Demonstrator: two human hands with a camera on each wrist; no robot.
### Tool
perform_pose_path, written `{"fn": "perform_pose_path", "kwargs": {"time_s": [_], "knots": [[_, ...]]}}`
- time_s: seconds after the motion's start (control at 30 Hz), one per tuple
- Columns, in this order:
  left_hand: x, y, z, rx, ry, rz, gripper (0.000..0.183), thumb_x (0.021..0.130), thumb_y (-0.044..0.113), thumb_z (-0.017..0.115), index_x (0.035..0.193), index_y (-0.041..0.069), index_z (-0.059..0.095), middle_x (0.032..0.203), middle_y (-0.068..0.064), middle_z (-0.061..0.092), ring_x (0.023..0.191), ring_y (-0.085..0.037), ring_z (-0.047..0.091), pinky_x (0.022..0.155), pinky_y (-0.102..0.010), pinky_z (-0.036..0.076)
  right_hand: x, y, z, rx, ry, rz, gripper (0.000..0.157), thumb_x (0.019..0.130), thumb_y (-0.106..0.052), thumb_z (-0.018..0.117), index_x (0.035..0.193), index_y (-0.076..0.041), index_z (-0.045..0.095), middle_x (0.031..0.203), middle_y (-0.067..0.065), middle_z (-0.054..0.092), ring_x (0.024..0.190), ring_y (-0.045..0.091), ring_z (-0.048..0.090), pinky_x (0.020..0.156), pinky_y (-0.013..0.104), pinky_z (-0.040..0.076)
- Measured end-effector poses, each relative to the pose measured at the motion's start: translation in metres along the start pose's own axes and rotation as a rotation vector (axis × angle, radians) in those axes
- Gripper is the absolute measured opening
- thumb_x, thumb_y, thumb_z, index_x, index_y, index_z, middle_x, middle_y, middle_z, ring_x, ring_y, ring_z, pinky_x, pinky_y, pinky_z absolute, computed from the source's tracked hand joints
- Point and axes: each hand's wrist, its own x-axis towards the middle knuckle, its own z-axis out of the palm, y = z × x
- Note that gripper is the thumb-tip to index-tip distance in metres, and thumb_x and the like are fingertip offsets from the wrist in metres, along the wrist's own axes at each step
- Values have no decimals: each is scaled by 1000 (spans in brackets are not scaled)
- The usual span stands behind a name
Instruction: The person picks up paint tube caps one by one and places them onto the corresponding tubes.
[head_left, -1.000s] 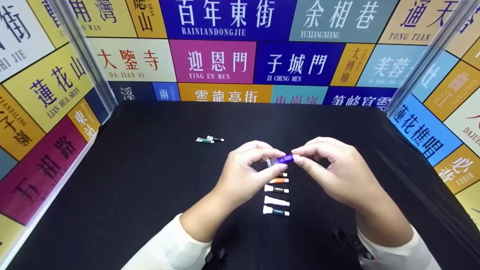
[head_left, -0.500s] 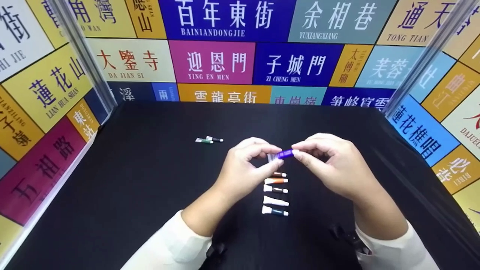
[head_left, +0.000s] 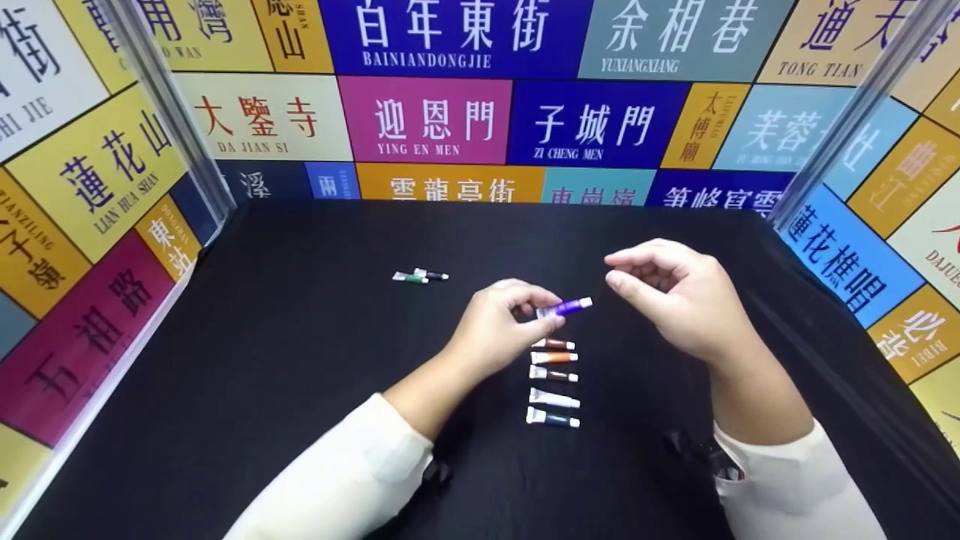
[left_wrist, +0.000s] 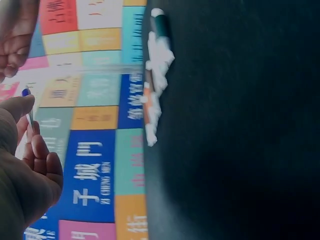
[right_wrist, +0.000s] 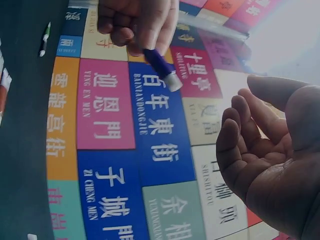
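Note:
A purple paint tube (head_left: 571, 307) with a white cap is pinched between the thumb and fingers of my left hand (head_left: 504, 324), its cap pointing right. In the right wrist view the purple tube (right_wrist: 159, 65) hangs from the left hand's fingers, cap downward. My right hand (head_left: 679, 300) is raised to the right of the cap, apart from it, with relaxed, slightly bent fingers and nothing between them. Below the left hand lies a column of small paint tubes: a brown one (head_left: 559, 345), an orange one (head_left: 556, 358), a dark brown one, a white one (head_left: 555, 398) and a dark blue-green one (head_left: 553, 418).
A green tube (head_left: 411, 277) and a black tube (head_left: 433, 274) lie together farther back on the left. Black cloth (head_left: 300, 360) covers the table. Colourful sign-printed panels (head_left: 427, 124) stand along the back and both sides.
My right hand has let go of the purple tube's cap end and moved up and to the right. The left hand keeps hold of the tube, so its white cap now shows.

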Motion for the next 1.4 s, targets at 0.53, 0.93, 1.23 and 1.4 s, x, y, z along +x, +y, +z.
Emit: {"fn": "perform_pose_path", "kwargs": {"time_s": [0.53, 0.93, 1.23, 1.4], "knots": [[28, -38, 17, 76, -202, -188, 17, 93, 23, 85, 107, 15, 85, 97, -1, 81, 86, -8, 67, 81, -23, 54, 42, 81, 8, 167, -2, 309, 34, 101, -27, 76, 125, -3, 76, 91, -20, 74, 80, 3, 67, 71, 18, 58], [34, -56, 27, 113, -261, -297, 13, 94, 23, 82, 104, 15, 85, 95, 1, 81, 83, -7, 61, 82, -25, 51, 56, 137, 9, 223, -22, 491, 46, 100, -35, 76, 133, -3, 71, 96, -21, 74, 88, 5, 69, 75, 20, 60], [35, -57, 35, 157, -302, -326, 15, 94, 24, 81, 105, 16, 85, 98, -1, 82, 86, -9, 61, 85, -26, 51, 64, 170, 13, 302, -44, 673, 50, 99, -33, 78, 141, -7, 66, 94, -18, 72, 87, 7, 68, 73, 18, 58], [35, -58, 38, 181, -308, -349, 14, 94, 26, 81, 105, 17, 85, 98, 0, 81, 87, -10, 61, 87, -28, 52, 63, 186, 14, 312, -38, 715, 47, 103, -25, 72, 146, -8, 63, 91, -19, 72, 87, 6, 68, 68, 16, 56]]}}
